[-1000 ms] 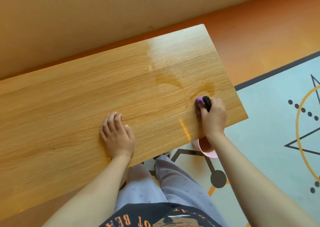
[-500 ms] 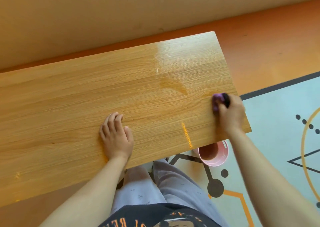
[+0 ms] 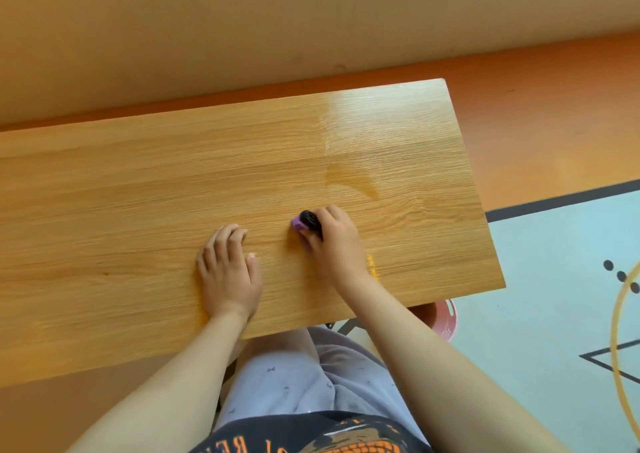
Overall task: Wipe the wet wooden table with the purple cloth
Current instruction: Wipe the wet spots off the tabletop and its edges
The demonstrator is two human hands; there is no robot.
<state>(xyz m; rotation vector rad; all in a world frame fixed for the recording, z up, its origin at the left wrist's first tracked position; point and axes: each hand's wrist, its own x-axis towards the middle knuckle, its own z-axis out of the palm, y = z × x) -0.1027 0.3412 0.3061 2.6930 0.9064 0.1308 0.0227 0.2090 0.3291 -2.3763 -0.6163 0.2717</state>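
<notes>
The wooden table (image 3: 138, 193) fills the middle of the view, its far edge close to the wall. A darker wet patch (image 3: 349, 182) lies right of centre, with a glossy sheen beyond it. My right hand (image 3: 337, 244) presses a bunched purple cloth (image 3: 298, 224) onto the table just below that patch; a black part of the cloth shows at my fingertips. Most of the cloth is hidden under my fingers. My left hand (image 3: 228, 272) rests flat on the table, fingers apart, a short way left of the cloth.
A pink bucket (image 3: 445, 319) stands on the floor under the table's near right corner, partly hidden by my right forearm. A pale blue patterned mat (image 3: 554, 314) covers the floor at right. A wall runs behind the table. My legs are below the near edge.
My right hand has slid the cloth from the table's right edge leftward, toward my left hand. The left hand has stayed in place. The camera has shifted slightly.
</notes>
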